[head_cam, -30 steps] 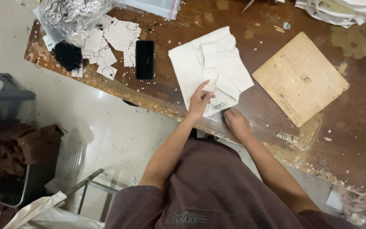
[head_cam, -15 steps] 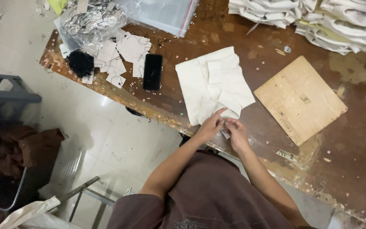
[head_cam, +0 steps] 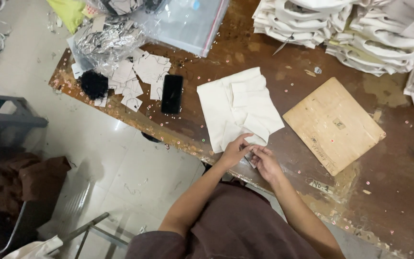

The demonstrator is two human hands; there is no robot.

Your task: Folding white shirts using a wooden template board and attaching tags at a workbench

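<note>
A folded cream cloth piece (head_cam: 238, 108) lies flat on the worn brown table (head_cam: 274, 67). My left hand (head_cam: 234, 151) and my right hand (head_cam: 266, 164) meet at the cloth's near edge, fingertips pinched together on a small pale tag or label (head_cam: 251, 157) by the hem. The tag is mostly hidden by my fingers, and I cannot tell whether it is fixed to the cloth.
A black phone (head_cam: 172, 93) lies left of the cloth beside loose paper tags (head_cam: 140, 76) and a black tuft (head_cam: 94, 85). A wooden board (head_cam: 334, 124) sits to the right. Stacks of folded cream cloth (head_cam: 350, 29) fill the far right. A clear plastic bag (head_cam: 188, 21) is behind.
My hands left the top of the cloth and came together at its near edge, pinching a small tag. The camera view shifted, showing more of the far table.
</note>
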